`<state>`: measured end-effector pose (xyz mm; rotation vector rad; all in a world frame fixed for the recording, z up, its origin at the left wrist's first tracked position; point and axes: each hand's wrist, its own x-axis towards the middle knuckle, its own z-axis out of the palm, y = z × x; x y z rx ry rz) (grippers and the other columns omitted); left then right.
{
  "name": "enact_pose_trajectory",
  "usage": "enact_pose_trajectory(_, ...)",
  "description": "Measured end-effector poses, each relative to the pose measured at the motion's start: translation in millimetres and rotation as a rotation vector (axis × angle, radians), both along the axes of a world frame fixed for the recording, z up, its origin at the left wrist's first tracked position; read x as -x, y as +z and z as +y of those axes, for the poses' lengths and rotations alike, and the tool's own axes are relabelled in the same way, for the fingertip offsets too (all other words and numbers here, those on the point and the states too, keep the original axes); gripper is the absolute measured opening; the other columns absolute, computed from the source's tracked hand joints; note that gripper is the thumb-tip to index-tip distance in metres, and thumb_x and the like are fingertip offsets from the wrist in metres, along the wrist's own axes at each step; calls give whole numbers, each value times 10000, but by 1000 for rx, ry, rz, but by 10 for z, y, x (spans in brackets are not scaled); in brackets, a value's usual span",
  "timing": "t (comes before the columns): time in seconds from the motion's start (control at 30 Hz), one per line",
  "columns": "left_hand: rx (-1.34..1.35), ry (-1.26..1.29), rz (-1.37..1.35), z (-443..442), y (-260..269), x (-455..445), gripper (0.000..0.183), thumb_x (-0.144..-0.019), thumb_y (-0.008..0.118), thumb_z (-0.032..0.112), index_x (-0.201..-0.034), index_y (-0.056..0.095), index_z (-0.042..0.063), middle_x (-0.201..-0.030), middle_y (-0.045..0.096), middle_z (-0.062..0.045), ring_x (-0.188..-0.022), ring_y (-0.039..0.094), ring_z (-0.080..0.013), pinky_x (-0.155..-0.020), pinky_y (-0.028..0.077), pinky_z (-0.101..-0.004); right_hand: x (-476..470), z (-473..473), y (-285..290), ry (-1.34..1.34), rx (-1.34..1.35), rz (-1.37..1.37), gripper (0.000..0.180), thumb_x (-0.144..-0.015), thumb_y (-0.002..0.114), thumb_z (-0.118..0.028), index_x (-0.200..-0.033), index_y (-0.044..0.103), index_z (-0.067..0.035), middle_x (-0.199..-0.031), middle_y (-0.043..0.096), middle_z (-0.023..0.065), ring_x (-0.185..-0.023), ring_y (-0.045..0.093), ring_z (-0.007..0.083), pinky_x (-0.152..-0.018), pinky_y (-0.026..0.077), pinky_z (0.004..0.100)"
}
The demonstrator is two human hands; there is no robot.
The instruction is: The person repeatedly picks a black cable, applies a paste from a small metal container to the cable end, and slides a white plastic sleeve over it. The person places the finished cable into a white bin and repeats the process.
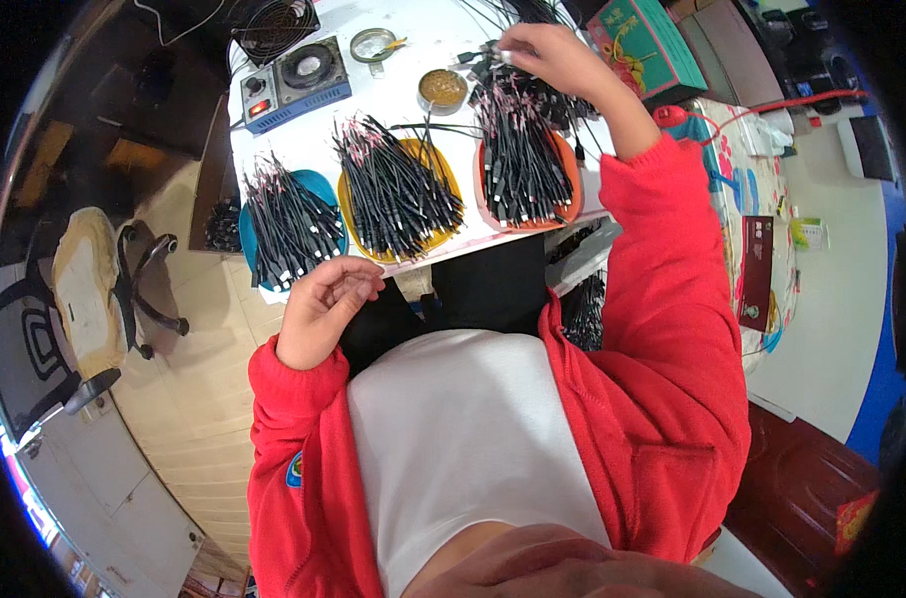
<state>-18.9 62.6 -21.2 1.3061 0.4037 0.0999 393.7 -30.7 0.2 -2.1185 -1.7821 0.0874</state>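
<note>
My left hand (329,306) hovers by the table's front edge with fingers loosely curled, and nothing shows in it. Just beyond it is a blue tray (321,184) heaped with short black cables (285,224). A yellow tray (442,161) in the middle carries another bundle of black cables (393,194) with stripped wire ends pointing away from me. On the right stands an orange tray (569,161), also full of cables (524,164). My right hand (546,60) reaches past it to a pile of black USB-type plugs (490,63). Its fingertips are partly hidden, so any grip is unclear.
At the back left of the white table (401,67) sits a blue heating unit (296,86) with a lit red switch, beside a fan (277,30). Two round tins, one open (373,45) and one with brownish contents (443,88), stand near. A green box (643,48) borders the right.
</note>
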Motion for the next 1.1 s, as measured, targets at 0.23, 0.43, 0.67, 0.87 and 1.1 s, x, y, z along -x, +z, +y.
enact_pose_trajectory(0.23,-16,18,33,200,-72,98,185,-933,546,37,-1105,565,-27,-978,628,-62,-906,582,-102,-796,464,-224,-274,1456,-761,14,52,-61,182,-757,623,-169,-894,671,-58,-808,661,176,-767,632,355,-697,504,411)
enact_pose_trajectory(0.43,-23,39,88,281,-137,102,184,-931,556,43,-1100,568,-29,-934,633,-58,-868,583,-96,-763,468,-217,-333,1897,-1108,83,175,47,211,-785,648,-190,-936,652,-43,-815,668,147,-761,652,276,-701,509,362)
enact_pose_trajectory(0.67,48,29,72,341,-175,62,184,-940,551,59,-1099,569,-32,-928,635,-56,-866,582,-96,-779,469,-221,-309,1545,-731,54,260,71,222,-731,662,-237,-829,700,-41,-777,677,158,-727,654,294,-668,506,377)
enact_pose_trajectory(0.87,34,37,46,322,-143,64,169,-942,548,64,-1079,578,-31,-926,634,-54,-866,581,-99,-780,469,-225,-90,882,-185,48,137,48,155,-830,601,-118,-960,625,-37,-799,661,133,-752,653,270,-678,509,359)
enact_pose_trajectory(1.1,38,14,-2,257,-129,64,170,-947,548,90,-1065,584,-26,-928,628,-56,-861,583,-104,-764,467,-226,192,626,-155,166,63,-196,234,-843,528,-47,-1074,571,-54,-899,622,135,-960,592,309,-806,480,391)
